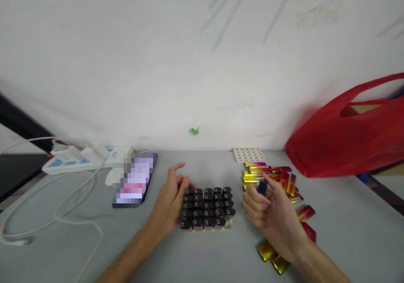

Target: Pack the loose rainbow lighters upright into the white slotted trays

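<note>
A pale slotted tray (227, 225) holds rows of upright black-topped lighters (208, 204), each top with a small round opening. The front right slot has no lighter in it. At the tray's back left corner, my left hand (172, 198) is closed against the side, its index finger raised; part of its grip is hidden behind the lighters. My right hand (273, 213), to the right of the tray, pinches a dark blue lighter (261, 187) between thumb and curled fingers. Shiny gold and red lighters (291, 185) lie loosely behind and around this hand.
Another white slotted tray (249, 155) lies by the wall. A red bag (344, 131) stands at the right. To the left are a phone (135, 180), a power strip (75, 161) and a looping white cable (57, 205). Gold lighters (273, 257) lie near the front.
</note>
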Available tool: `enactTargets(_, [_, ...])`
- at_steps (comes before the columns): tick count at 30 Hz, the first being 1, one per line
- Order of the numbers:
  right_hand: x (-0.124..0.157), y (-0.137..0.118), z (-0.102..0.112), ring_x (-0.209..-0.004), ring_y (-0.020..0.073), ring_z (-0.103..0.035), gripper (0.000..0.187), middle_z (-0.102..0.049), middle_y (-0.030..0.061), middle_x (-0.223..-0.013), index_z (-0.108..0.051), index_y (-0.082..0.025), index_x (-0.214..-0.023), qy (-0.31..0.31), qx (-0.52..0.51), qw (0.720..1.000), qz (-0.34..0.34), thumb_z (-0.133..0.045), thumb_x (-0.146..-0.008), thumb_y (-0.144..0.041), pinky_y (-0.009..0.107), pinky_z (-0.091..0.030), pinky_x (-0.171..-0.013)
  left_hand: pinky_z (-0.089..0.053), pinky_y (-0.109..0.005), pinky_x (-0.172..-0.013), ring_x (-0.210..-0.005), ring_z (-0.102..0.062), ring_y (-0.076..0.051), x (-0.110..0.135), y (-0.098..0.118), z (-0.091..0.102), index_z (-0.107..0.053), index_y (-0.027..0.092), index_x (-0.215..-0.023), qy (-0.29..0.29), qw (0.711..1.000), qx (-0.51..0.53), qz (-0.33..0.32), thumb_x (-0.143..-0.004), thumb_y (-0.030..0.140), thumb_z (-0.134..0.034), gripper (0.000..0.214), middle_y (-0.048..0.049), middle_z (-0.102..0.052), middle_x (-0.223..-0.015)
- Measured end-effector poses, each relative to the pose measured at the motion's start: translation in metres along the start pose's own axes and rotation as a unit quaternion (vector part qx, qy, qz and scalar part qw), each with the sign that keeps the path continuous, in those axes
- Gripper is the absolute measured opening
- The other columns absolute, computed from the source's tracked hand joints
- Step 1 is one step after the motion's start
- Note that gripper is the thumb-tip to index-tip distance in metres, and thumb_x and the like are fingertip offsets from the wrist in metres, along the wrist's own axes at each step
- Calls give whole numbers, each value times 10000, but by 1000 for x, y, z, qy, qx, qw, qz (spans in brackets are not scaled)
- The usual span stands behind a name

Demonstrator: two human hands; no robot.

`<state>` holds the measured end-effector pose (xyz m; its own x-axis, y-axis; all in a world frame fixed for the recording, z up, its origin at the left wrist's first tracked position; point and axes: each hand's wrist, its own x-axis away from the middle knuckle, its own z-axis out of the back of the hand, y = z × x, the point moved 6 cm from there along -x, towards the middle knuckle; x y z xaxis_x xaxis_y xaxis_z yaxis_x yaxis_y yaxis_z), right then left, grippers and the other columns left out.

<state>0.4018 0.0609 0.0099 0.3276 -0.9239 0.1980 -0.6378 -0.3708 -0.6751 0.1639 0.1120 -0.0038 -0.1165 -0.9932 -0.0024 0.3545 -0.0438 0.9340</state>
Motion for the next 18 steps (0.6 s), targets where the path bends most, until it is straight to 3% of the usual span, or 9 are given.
enactTargets(10, [-1,-5,-2,-503,69,-116,674,-226,-110,-586,-330,-251,-627,-6,-63,998,-4,-791,-907,-657,238,-140,-446,-535,-372,-748,-821,-732,-272,0,-1,0,-372,246,-1565,-9,1000,8,6,-1098,634,-469,615,-18,-760,-942])
enactTargets(18, [1,-1,-2,-500,68,-119,646,-212,-115,-579,-335,-252,-626,-21,-51,998,-6,-773,-932,-615,236,-147,-443,-535,-399,-821,-874,-740,-279,1,2,0,-380,229,-1557,-11,1000,-6,4,-1103,615,-441,600,-24,-766,-944])
